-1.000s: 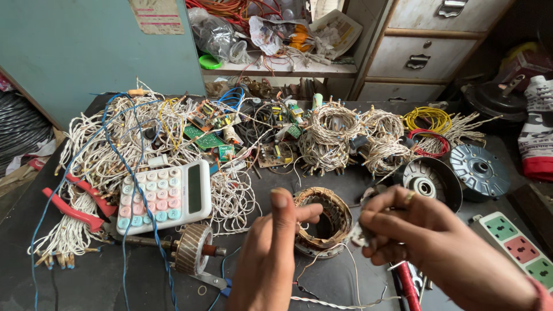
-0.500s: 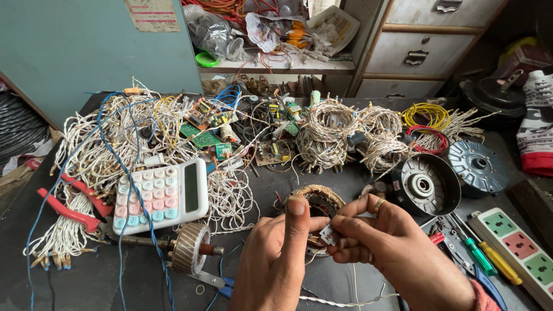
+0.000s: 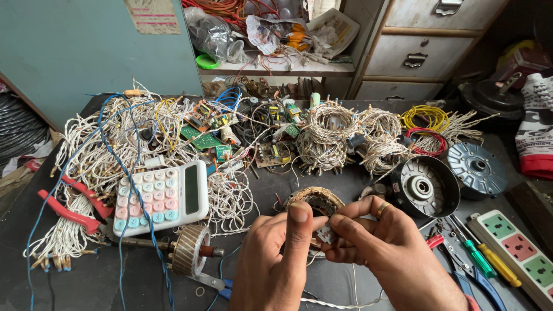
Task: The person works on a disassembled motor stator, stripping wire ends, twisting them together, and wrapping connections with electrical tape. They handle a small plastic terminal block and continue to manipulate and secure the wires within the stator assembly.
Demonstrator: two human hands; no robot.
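Your left hand (image 3: pixel 276 265) rises from the lower edge, thumb upright, fingers curled. Your right hand (image 3: pixel 380 247) comes in from the lower right, ringed finger bent, fingertips meeting the left thumb. Between them the grip pinches a small pale piece (image 3: pixel 326 234); your fingers hide most of it, so its kind is hard to tell. Just behind the grip sits the wound stator coil (image 3: pixel 314 203) on the table (image 3: pixel 144 276), its near half covered by your fingers. Left of the grip lie an armature (image 3: pixel 190 249) and a calculator (image 3: pixel 161 197). Both wrists are cut off below.
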